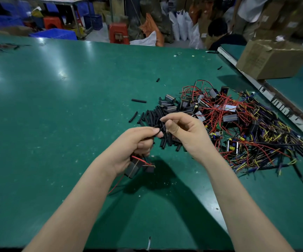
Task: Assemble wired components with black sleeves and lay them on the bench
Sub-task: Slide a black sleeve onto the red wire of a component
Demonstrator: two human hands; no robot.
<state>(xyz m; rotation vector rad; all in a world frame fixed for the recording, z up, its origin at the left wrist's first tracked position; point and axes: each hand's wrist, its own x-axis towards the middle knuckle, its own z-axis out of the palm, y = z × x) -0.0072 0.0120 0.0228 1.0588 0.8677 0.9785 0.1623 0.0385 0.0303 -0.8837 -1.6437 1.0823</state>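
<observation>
Above the green bench (56, 115), my left hand (136, 144) grips a wired component (136, 167), a dark block with a red wire hanging below the palm. Its thumb and forefinger pinch one end of a thin black sleeve (161, 129). My right hand (181, 130) pinches the other end of that sleeve between thumb and forefinger. Just beyond both hands lies a heap of loose black sleeves (152, 117). To the right sits a tangle of components with red wires (218, 108) and dark blocks.
A bundle of yellow, purple and black wires (267, 142) spreads at the right. A cardboard box (272, 59) stands on the neighbouring bench past a metal edge rail (274, 99). Stray sleeves (138, 101) lie farther out. People and red stools are behind the bench.
</observation>
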